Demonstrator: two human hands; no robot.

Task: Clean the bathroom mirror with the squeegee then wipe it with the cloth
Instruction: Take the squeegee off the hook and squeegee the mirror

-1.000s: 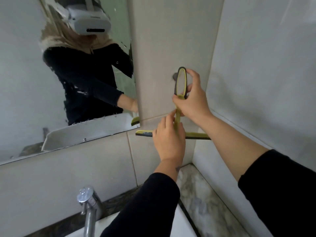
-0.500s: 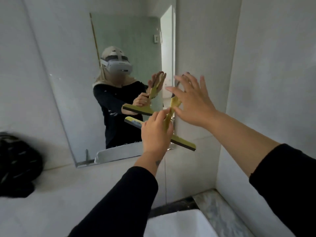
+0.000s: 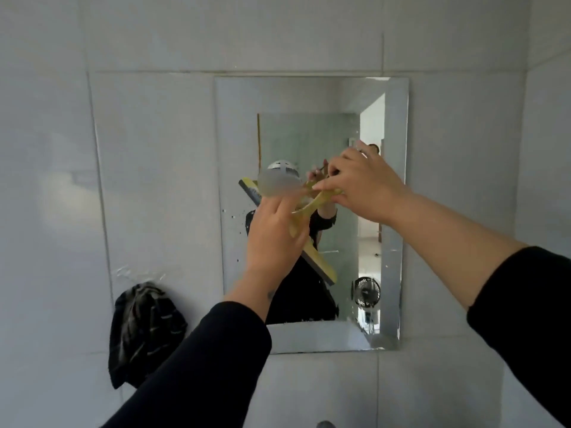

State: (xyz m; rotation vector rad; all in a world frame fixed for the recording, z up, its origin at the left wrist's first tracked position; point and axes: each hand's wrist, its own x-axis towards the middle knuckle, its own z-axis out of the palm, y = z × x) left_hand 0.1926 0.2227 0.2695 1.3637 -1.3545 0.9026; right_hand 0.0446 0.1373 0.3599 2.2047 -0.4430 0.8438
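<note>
Pale glossy wall tiles frame the mirror (image 3: 312,97), where I raise the yellow squeegee (image 3: 321,268) across its centre, blade slanting down to the right. My left hand (image 3: 272,239) grips the handle; my right hand (image 3: 364,186) pinches its looped end. I judge firm, even pressure best. Left of the mirror hangs a dark, limp cloth (image 3: 145,332).

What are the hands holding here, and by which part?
Both hold the yellow squeegee: the left hand grips its handle near the blade, the right hand pinches the handle's far end.
</note>
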